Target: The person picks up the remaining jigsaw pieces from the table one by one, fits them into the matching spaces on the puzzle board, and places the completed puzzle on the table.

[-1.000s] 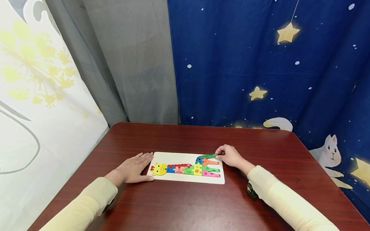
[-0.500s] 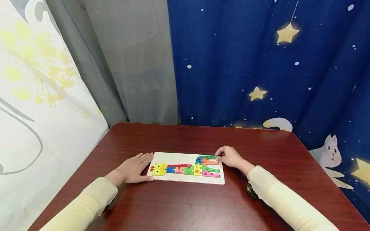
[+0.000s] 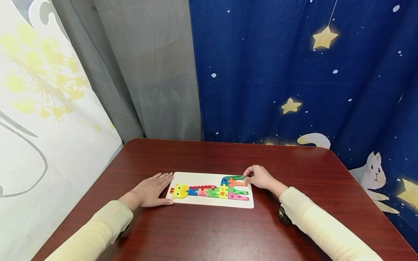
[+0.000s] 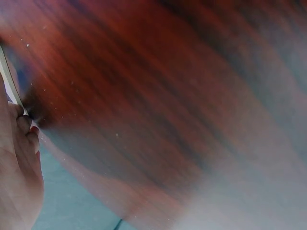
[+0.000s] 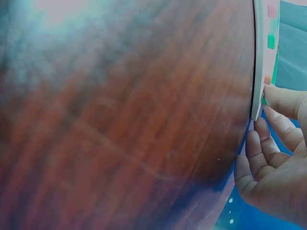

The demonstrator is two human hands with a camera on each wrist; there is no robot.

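Note:
A white puzzle board [image 3: 199,177] lies on the table with a giraffe jigsaw of bright interlocking pieces, its yellow head piece [image 3: 179,191] toward the left. My left hand [image 3: 152,190] rests at the board's left edge, fingers straight and thumb spread along the near corner. At the far right corner, my right hand [image 3: 259,176] pinches the end of the dark green leg piece [image 3: 236,178] between thumb and forefinger. This piece meets the blue one [image 3: 225,181] in the giraffe's row. In the right wrist view the other fingers [image 5: 254,148] curl loosely beside the board's edge.
The board sits mid-table on a dark red-brown wooden table [image 3: 202,235] with rounded far corners. Behind it hang a grey curtain [image 3: 156,72] and a blue star-patterned curtain [image 3: 254,72]. A white patterned cloth [image 3: 49,145] hangs at the left.
The dark green leg piece has moved slightly nearer and now lies lower against the board, in line with the other legs. My left hand has stayed still.

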